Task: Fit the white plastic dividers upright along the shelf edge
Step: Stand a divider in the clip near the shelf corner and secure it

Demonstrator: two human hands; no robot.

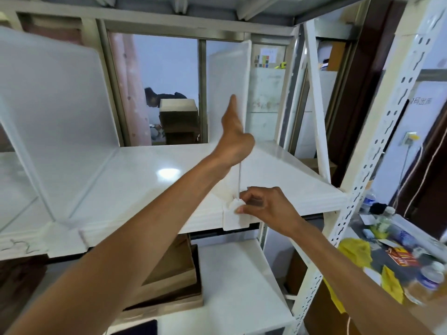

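A white plastic divider (227, 76) stands upright on the white shelf (150, 175), seen nearly edge-on. My left hand (233, 134) reaches over the shelf and lies flat against the divider's left face, fingers stretched out. My right hand (263, 206) pinches the divider's white front clip (234, 217), which hooks over the shelf's front edge. A second divider (58, 102) stands upright further left, with its foot at the front lip.
A perforated white upright (377, 146) frames the shelf on the right. Beside it is a cluttered table (396, 259) with bottles and yellow cloths. Cardboard boxes (174, 281) lie on the lower shelf. Behind the rack, a person bends over a box (179, 117).
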